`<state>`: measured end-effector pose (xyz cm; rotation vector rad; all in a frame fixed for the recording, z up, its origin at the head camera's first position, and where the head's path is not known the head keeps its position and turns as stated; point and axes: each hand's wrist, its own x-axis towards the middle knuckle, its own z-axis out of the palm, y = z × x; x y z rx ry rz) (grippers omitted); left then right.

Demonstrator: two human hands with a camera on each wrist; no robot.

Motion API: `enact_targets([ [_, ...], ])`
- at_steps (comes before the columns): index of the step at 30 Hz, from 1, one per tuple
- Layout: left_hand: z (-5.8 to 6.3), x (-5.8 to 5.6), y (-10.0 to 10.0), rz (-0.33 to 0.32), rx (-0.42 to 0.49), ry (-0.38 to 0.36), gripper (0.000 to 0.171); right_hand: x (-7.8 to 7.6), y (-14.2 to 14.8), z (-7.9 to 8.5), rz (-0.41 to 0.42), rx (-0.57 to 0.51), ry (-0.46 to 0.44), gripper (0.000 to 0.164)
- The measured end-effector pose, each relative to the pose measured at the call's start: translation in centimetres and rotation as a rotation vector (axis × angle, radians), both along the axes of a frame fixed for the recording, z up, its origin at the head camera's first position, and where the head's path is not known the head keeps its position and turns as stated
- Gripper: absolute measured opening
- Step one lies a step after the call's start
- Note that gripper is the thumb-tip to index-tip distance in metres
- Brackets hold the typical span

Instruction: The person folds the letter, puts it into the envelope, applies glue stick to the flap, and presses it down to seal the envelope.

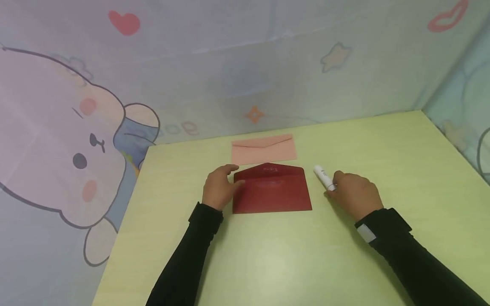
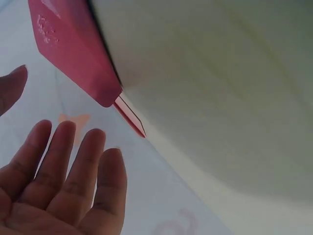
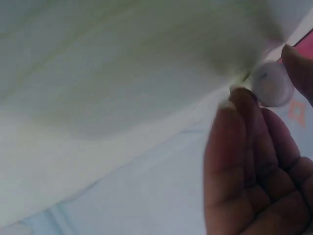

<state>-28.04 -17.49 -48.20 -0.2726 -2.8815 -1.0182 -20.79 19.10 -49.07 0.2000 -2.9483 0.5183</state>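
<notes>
A red envelope lies in the middle of the table with its pointed flap opened out toward the back. My left hand is at its left edge, thumb tip overlapping the edge in the head view. In the left wrist view the fingers are relaxed, apart from the envelope, and hold nothing. To the right of the envelope, my right hand pinches a white glue stick by its near end between thumb and fingers. The glue stick's round end shows in the right wrist view.
Behind the red envelope lies a pink envelope, its flap folded down. The pale yellow table ends at a cloth backdrop printed with cartoon figures, which also hangs along the right side.
</notes>
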Motion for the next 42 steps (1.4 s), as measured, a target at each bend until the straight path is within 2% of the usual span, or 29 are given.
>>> enact_targets([
  [4,-0.2,0.5,0.4,0.017,-0.029,-0.021,0.045,0.3,-0.2,-0.5,-0.017,0.038,0.005,0.04],
  [8,-0.4,0.3,1.1,0.009,-0.125,-0.024,0.048,0.2,-0.9,-0.1,-0.033,0.042,0.092,0.047],
  [10,-0.1,-0.4,1.8,-0.019,-0.203,-0.022,0.054,-0.8,-1.9,0.8,0.013,0.07,0.127,0.051],
  [12,0.3,-1.3,2.7,-0.066,-0.293,0.01,0.062,-2.4,-3.5,1.7,0.104,0.1,0.121,0.061],
  [15,0.3,-2.6,4.1,-0.135,-0.43,0.072,0.068,-4.9,-6.0,2.0,0.24,0.146,0.046,0.08],
  [16,-1.5,-4.0,4.4,-0.154,-0.468,0.116,0.067,-5.6,-6.7,1.8,0.27,0.153,0.009,0.083],
  [18,-4.9,-5.9,4.6,-0.19,-0.519,0.215,0.063,-6.5,-7.7,1.2,0.308,0.168,-0.048,0.088],
  [19,-5.3,-5.9,4.8,-0.205,-0.533,0.23,0.059,-6.7,-8.0,0.9,0.319,0.173,-0.065,0.087],
  [22,-5.8,-5.4,5.1,-0.241,-0.532,0.288,0.042,-6.9,-8.5,0.5,0.359,0.174,-0.043,0.075],
  [25,-1.5,-1.4,5.8,-0.265,-0.597,0.28,0.019,-6.8,-8.7,0.4,0.418,0.169,0.054,0.049],
  [27,-1.4,-0.5,5.9,-0.281,-0.659,0.319,0.01,-6.6,-8.9,0.1,0.478,0.172,0.097,0.04],
  [29,-1.6,0.2,6.0,-0.312,-0.723,0.338,0.012,-6.3,-9.3,-0.3,0.539,0.187,0.106,0.037],
  [33,-4.2,0.1,5.8,-0.413,-0.664,0.365,0.019,-5.5,-10.0,-1.1,0.629,0.249,0.131,0.036],
  [36,-4.6,0.7,5.5,-0.461,-0.628,0.37,0.017,-4.9,-10.3,-1.4,0.642,0.334,0.196,0.033],
  [37,-3.9,1.3,5.5,-0.464,-0.641,0.358,0.014,-4.7,-10.3,-1.5,0.648,0.373,0.226,0.033],
  [39,-3.3,2.0,5.3,-0.462,-0.683,0.362,0.018,-4.3,-10.2,-1.4,0.659,0.435,0.259,0.037],
  [40,-2.5,2.7,5.2,-0.458,-0.711,0.347,0.019,-4.2,-10.1,-1.4,0.667,0.468,0.27,0.038],
  [42,-2.4,3.0,4.8,-0.446,-0.742,0.341,0.02,-3.9,-9.6,-1.3,0.678,0.521,0.277,0.043],
])
